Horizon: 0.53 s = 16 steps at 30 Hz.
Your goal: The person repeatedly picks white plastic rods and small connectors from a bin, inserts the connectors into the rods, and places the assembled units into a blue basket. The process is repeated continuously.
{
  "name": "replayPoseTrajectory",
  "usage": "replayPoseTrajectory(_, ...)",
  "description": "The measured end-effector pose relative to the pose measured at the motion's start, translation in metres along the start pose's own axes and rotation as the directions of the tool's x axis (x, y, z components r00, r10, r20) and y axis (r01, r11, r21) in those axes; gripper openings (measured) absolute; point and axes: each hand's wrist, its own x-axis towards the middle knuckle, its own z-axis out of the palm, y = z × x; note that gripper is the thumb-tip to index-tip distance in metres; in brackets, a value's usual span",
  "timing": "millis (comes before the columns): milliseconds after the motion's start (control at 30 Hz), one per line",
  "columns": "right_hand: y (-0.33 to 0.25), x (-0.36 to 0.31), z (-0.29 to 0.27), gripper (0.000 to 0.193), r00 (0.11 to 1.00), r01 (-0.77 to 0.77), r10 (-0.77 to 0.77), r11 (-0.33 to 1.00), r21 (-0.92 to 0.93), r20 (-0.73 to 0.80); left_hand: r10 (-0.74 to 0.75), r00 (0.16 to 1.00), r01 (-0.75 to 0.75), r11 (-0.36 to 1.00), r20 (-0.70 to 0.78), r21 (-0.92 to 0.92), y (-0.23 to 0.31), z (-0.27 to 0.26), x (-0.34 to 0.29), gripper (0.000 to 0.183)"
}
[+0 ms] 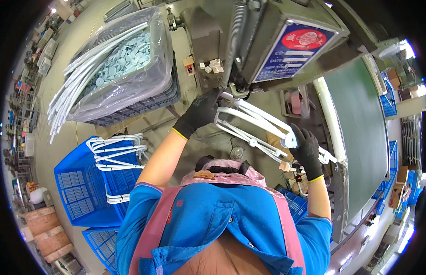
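Observation:
My left hand, in a black glove, grips the near end of a white bent-tube frame just under the head of a grey press machine. My right hand, also in a black glove, holds the other end of the same frame, beside a small round pale disc on the tube. The frame lies slanted between both hands, its upper end right at the machine's tool.
A dark crate lined with clear plastic holds pale blue discs and long white tubes at the upper left. A blue basket with finished white frames stands at my left. A green panel stands at the right.

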Motion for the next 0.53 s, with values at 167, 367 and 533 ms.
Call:
replayPoseTrajectory(167, -0.004, 0.003, -0.008, 0.071, 0.999, 0.025, -0.026, 1.000, -0.013, -0.022, 0.035, 0.996, -0.042, 0.995, 0.080, 0.091, 0.005, -0.007, 0.004, 0.041)
replayPoseTrajectory(367, -0.012, -0.001, -0.030, 0.061, 0.989, 0.150, -0.150, 0.989, -0.006, -0.018, -0.081, 0.907, 0.081, 0.997, 0.414, 0.018, 0.046, -0.085, 0.004, 0.046)
replayPoseTrajectory(533, -0.009, 0.016, -0.032, 0.055, 0.908, 0.418, -0.419, 0.903, -0.093, 0.020, -0.268, 0.683, 0.233, 0.961, 0.680, 0.145, 0.080, -0.068, -0.036, 0.065)
